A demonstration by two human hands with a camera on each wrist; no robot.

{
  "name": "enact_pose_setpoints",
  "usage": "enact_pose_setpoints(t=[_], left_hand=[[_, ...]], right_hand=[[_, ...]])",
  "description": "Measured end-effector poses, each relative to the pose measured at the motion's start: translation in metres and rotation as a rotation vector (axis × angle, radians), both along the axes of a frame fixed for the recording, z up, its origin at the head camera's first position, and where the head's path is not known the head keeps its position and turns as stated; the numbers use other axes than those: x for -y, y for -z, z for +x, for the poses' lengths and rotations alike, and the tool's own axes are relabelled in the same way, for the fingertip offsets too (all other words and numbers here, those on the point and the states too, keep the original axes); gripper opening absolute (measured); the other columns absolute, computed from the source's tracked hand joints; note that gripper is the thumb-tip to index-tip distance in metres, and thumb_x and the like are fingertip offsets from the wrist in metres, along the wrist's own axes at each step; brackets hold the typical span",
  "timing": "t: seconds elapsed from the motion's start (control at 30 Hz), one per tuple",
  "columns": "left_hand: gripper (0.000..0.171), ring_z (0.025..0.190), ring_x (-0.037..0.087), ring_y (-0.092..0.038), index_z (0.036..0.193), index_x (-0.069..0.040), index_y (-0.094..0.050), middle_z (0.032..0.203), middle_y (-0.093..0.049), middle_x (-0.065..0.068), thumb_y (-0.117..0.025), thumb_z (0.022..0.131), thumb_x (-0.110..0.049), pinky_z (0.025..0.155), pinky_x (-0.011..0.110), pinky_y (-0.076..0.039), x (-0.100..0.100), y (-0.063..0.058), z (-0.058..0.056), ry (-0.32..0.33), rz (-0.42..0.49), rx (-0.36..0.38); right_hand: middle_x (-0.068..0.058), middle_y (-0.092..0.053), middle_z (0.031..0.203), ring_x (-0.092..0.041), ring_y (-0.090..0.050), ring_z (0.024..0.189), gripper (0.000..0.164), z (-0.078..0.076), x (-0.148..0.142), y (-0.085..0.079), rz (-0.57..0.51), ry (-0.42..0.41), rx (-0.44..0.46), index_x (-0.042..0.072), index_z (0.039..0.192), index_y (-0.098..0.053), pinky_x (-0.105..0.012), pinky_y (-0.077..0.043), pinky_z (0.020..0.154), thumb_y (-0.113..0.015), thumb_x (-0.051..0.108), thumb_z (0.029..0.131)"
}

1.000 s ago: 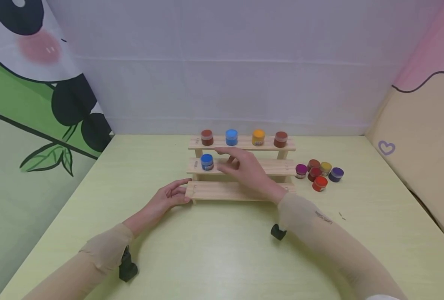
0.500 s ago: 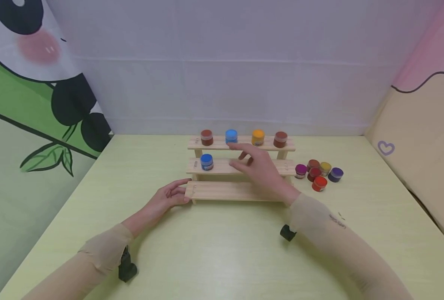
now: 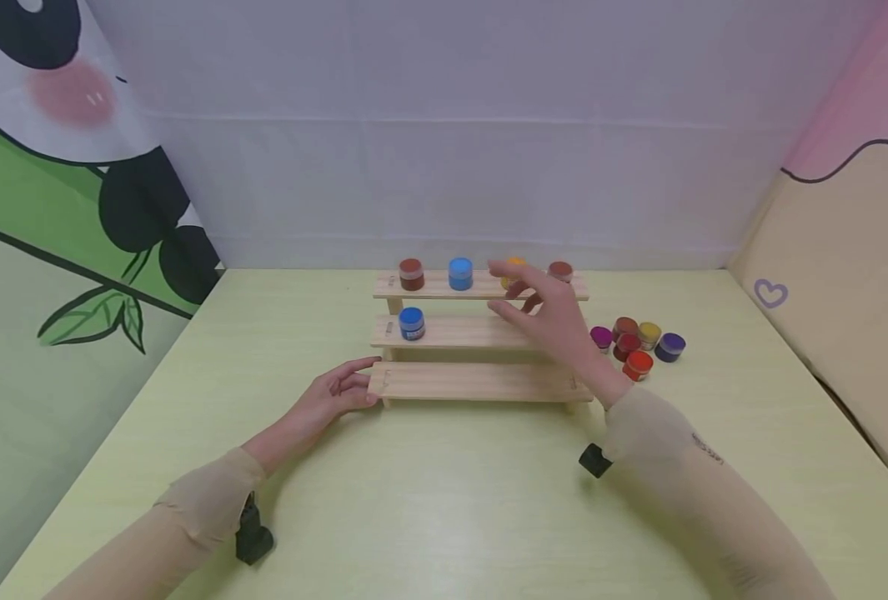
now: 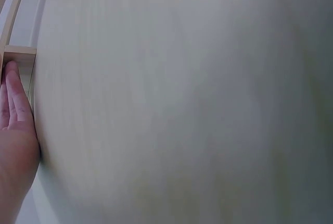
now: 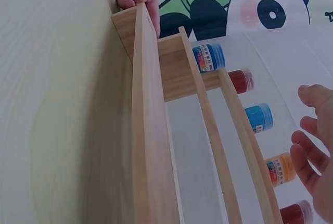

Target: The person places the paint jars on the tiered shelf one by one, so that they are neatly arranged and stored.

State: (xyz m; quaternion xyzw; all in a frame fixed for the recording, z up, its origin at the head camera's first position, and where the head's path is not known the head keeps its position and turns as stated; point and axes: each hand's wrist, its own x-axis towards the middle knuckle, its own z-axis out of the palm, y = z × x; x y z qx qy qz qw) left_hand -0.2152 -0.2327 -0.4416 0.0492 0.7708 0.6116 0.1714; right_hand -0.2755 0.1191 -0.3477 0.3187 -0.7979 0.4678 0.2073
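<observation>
A three-step wooden rack (image 3: 481,381) stands on the table. My left hand (image 3: 334,393) touches the left end of its lowest step; in the left wrist view the fingers (image 4: 15,94) lie against the wood. Above the middle step hovers my right hand (image 3: 552,321), fingers loosely bent with nothing between them. It partly covers an orange paint jar (image 3: 514,262) and a brown paint jar (image 3: 560,271) on the top step. A second brown jar (image 3: 411,275) and a light blue jar (image 3: 460,274) stand there too. On the middle step's left end sits a blue jar (image 3: 412,324).
Right of the rack, several paint jars cluster on the table, among them a purple jar (image 3: 601,337), a red jar (image 3: 638,365), a yellow jar (image 3: 649,335) and a dark violet jar (image 3: 670,347). A pale cloth wall (image 3: 481,183) rises behind the table.
My right hand has moved to the right and slightly up, away from the blue jar on the middle step. My left hand has stayed at the rack's left end.
</observation>
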Motion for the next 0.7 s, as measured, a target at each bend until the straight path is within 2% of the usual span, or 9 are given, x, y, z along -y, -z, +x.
enact_pose_setpoints(t=[0.27,0.47,0.7], left_hand=[[0.07,0.104,0.004,-0.066,0.153,-0.017,-0.035,0.12,-0.067,-0.001,-0.07,0.093,-0.025,0.092,0.021,-0.049,-0.001,-0.001,0.0,0.001,-0.008,0.003],[0.069,0.105,0.004,-0.065,0.152,-0.018,-0.036,0.12,-0.067,-0.002,-0.07,0.093,-0.026,0.093,0.021,-0.049,-0.001,0.0,0.0,-0.003,-0.017,0.006],[0.069,0.106,0.004,-0.065,0.153,-0.018,-0.035,0.122,-0.067,-0.001,-0.069,0.093,-0.027,0.094,0.021,-0.049,0.0,0.001,-0.001,0.0,-0.019,0.012]], right_hand=[[-0.005,-0.071,0.119,-0.009,-0.061,0.083,0.049,0.002,-0.023,-0.007,0.015,0.116,-0.033,0.019,0.132,-0.064,-0.013,-0.049,0.069,-0.078,0.014,0.085],[-0.007,-0.07,0.097,-0.008,-0.058,0.083,0.049,0.008,-0.042,-0.006,-0.003,0.124,-0.087,0.016,0.131,-0.064,-0.014,-0.048,0.067,-0.077,0.008,0.085],[-0.006,-0.071,0.121,-0.009,-0.061,0.088,0.052,0.014,-0.066,0.005,-0.012,0.157,-0.115,0.015,0.132,-0.064,-0.014,-0.047,0.067,-0.077,0.002,0.083]])
